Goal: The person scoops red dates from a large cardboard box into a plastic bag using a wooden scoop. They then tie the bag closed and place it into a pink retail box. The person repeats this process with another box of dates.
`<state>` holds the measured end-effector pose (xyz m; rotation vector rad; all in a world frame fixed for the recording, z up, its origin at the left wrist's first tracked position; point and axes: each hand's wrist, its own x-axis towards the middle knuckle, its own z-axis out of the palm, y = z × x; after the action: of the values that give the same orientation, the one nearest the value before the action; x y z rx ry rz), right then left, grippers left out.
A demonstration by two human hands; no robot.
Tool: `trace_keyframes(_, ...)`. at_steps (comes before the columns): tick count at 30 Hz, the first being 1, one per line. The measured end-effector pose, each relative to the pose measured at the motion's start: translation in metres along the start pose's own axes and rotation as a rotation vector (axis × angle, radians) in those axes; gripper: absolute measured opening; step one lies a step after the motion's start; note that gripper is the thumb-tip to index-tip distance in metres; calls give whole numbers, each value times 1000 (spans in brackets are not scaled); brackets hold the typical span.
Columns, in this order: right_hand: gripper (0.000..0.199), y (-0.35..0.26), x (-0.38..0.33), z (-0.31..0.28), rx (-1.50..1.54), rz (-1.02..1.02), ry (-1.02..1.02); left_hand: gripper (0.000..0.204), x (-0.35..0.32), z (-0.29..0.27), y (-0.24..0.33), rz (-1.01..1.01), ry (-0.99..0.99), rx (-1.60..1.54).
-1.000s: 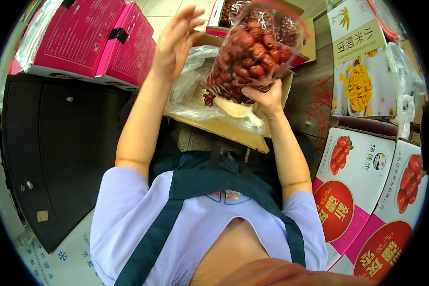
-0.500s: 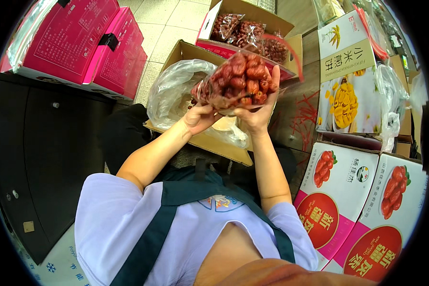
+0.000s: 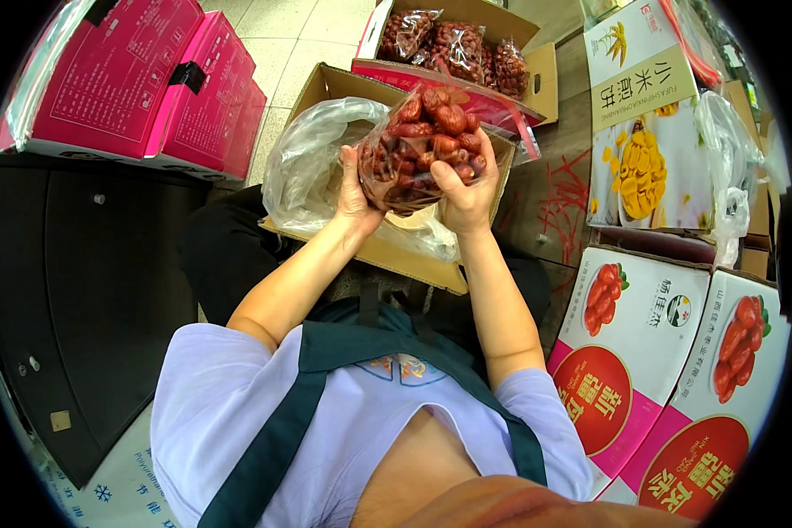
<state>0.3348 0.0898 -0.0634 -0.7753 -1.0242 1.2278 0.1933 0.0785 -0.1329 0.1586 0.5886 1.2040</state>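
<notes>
Between my two hands is a clear plastic bag of red dates (image 3: 422, 145), raised over an open cardboard box (image 3: 396, 262). My left hand (image 3: 358, 195) presses on the bag's left side with the thumb up. On the right, my right hand (image 3: 468, 189) wraps the other side, its thumb across the front and some fingers hidden behind. The bag's loose top, with a reddish strip, trails toward the far right. Lining the box below is a large crumpled clear plastic liner (image 3: 304, 167); the bag and my hands hide much of its inside.
Beyond stands another open box (image 3: 541, 84) with several packed bags of dates (image 3: 458, 48). Pink cartons (image 3: 211, 97) rest on a black cabinet (image 3: 114, 264) at left. At right are a printed carton (image 3: 647, 132), white-and-pink date cartons (image 3: 634, 308) and a crumpled plastic bag (image 3: 726, 167).
The bag of dates has turned more upright and come slightly nearer. My left hand has shifted from beneath it up onto its left side; my right hand has slid lower.
</notes>
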Motion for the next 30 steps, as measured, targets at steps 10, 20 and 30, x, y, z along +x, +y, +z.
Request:
trace_keyframes(10, 57, 3, 0, -15, 115, 114, 157, 95, -47, -7, -1, -182, -35, -256)
trace_keyframes(20, 41, -13, -59, 15, 171, 412, -12, 74, -97, 16, 69, 166, -272, 683)
trace_keyframes(30, 19, 34, -120, 16, 303, 774, 216, 22, -99, -20, 32, -190, 95, 475)
